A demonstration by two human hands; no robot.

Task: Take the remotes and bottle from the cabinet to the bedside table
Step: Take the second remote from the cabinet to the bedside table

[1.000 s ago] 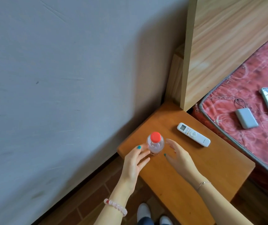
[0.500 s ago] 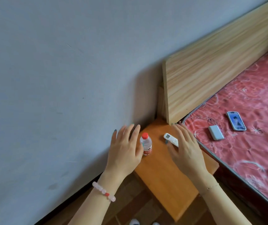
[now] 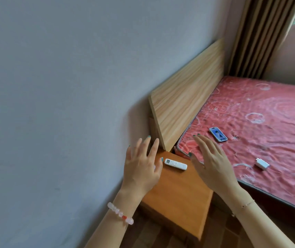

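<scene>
A white remote lies flat on the orange wooden bedside table, near its far end. My left hand hovers above the table's left side with fingers spread and straight, holding nothing. It hides the spot where the bottle stood, so the bottle is out of sight. My right hand floats above the table's right edge and the mattress corner, fingers straight and empty. No cabinet is in view.
A grey wall runs along the left. A wooden headboard rises behind the table. On the red mattress lie a phone and a white charger. Brown curtains hang at the back right.
The camera has risen and pulled back from the table. Both hands have let go of the bottle and lifted with fingers spread. My left hand now covers the bottle.
</scene>
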